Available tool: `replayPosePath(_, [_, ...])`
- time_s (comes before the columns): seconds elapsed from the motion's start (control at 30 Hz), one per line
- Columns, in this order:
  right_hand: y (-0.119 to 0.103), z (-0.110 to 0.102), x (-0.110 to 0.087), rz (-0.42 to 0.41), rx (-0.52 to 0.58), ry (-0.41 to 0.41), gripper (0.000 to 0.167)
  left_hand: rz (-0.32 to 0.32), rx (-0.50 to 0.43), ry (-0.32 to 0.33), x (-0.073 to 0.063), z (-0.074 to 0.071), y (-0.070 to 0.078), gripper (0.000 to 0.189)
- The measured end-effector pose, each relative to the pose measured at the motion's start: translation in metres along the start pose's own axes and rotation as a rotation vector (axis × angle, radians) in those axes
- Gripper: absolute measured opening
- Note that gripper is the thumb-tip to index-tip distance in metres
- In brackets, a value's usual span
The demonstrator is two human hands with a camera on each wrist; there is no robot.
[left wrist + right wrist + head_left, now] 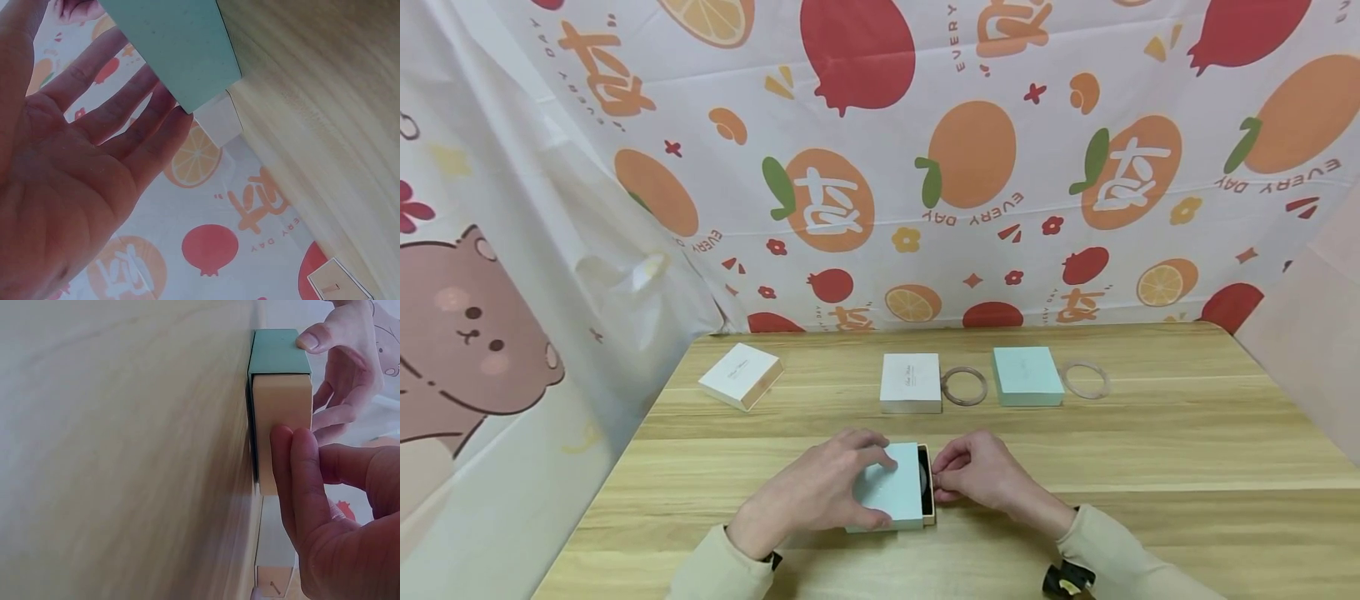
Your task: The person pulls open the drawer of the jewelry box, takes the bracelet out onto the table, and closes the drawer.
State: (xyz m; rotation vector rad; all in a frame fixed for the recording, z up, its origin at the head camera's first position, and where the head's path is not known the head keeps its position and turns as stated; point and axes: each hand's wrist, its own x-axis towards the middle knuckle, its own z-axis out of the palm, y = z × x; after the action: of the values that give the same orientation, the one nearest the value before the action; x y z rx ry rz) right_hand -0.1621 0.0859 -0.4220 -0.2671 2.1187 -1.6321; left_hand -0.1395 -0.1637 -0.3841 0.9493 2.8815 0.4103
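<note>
A mint-green sliding box (897, 487) lies on the table before me, its tan inner drawer (281, 403) slid a little way out on the right. Dark lining and a curved grey edge show in the gap. My left hand (820, 487) spans the green sleeve and grips it, thumb at the near side and fingers at the far side. At the drawer's end, my right hand (985, 475) pinches with thumb and fingers. Two of its fingertips lie against the tan end face in the right wrist view.
Farther back on the wooden table (1195, 433) stand a white box (911, 383) beside a brownish ring (965, 387), and another mint box (1027, 377) beside a pale clear ring (1086, 380). A second white box (741, 375) sits back left. Behind hangs a fruit-print curtain (880, 167).
</note>
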Motion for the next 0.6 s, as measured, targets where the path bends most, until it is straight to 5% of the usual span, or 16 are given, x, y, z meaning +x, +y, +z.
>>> replayPosePath(0.6, [0.0025, -0.0029, -0.0001, -0.006, 0.033, -0.015, 0.008, -0.001, 0.006, -0.002, 0.0004, 0.0005, -0.0001, 0.055])
